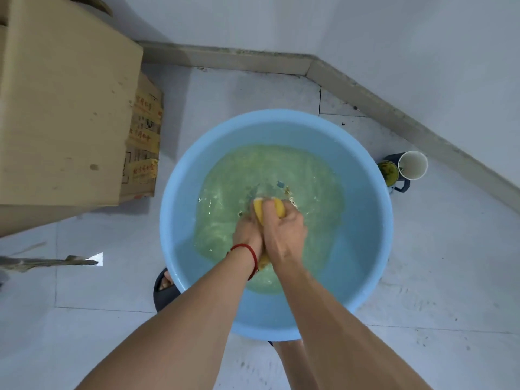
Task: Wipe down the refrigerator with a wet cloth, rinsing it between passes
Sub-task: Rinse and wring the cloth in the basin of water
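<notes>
Both hands are gripping a yellow cloth (269, 211) over a blue basin (180, 192) sitting on the tiled floor (92, 291). The right hand (284, 235) is curling round the cloth from above, with the cloth's bunched end poking out past its fingers. The left hand (247, 235), wearing a red string bracelet (251, 256) at the wrist, is pressing against the cloth just beside the right; another bit of yellow is showing beneath the wrists. Greenish water (225, 220) is rippling under the cloth. A cardboard box (64, 108) is standing to the left, and a white cup (412, 164) to the right.
</notes>
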